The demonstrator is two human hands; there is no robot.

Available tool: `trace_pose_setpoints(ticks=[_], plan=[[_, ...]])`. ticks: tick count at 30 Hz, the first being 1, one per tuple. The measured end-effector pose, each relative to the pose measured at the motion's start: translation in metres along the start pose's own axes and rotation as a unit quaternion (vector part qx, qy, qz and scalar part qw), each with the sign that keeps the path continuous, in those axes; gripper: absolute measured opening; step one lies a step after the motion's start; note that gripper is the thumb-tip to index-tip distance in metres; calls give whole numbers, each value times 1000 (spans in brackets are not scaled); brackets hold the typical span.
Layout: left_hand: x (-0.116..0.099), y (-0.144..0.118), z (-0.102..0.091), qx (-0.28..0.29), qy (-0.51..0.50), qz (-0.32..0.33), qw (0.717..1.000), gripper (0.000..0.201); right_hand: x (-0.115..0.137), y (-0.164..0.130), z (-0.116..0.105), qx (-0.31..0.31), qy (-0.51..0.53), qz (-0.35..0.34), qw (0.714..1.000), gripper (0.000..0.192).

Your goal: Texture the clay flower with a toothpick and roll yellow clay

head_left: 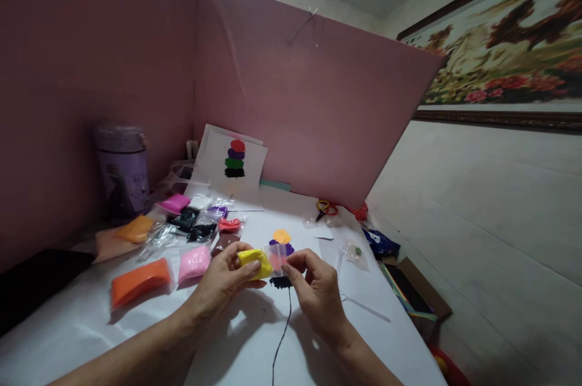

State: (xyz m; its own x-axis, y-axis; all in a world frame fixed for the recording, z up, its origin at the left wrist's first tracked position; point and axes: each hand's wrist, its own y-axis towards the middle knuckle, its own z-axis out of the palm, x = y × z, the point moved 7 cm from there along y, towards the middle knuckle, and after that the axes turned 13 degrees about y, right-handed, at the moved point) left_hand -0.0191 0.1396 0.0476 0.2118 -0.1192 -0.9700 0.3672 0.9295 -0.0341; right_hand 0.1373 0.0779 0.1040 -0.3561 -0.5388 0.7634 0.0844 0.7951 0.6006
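Just in front of the coloured clay picture (281,242), the left hand (222,283) pinches a yellow clay packet (255,262); the right hand's (318,292) fingers (291,269) grip its clear flap (278,256), which could tear unevenly.

A bright yellow lump of clay in a clear plastic bag (256,262) showed at centre frame. Left of it lay a long orange clay block (139,282), a pale pink clay packet (194,262) and, further up, a magenta clay packet (175,203) beside black clay packets (193,225). A white paper sheet (233,162) at upper centre carried stacked red, purple, green and black blobs. Behind everything stood dusty pink partition boards (313,101). A purple lidded cup (122,171) sat at left. The framed picture (500,53) at upper right showed brown, cream and red-pink floral patterning. The white tabletop (245,343) filled the lower frame.
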Motion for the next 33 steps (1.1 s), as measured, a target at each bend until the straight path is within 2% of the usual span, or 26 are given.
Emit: trace_pose_setpoints(ticks=[8,15,18,23,26,33], plan=[[-2,-6,0,-14,9,-14,1000,48,3,-3,1,-3,-66,-71,995,11],[2,-7,1,-17,3,-14,1000,47,5,-2,3,19,-52,-64,996,16],[3,-7,0,-22,3,-10,1000,46,4,-1,3,18,-28,-41,999,15],[9,-4,-1,-9,15,-17,1000,48,-10,-1,3,-2,65,72,995,8],[12,-2,-4,-23,14,-16,1000,50,-13,-1,2,-15,83,96,992,5],[8,-6,-1,-18,18,-16,1000,47,-2,-2,6,9,-2,3,1000,13]])
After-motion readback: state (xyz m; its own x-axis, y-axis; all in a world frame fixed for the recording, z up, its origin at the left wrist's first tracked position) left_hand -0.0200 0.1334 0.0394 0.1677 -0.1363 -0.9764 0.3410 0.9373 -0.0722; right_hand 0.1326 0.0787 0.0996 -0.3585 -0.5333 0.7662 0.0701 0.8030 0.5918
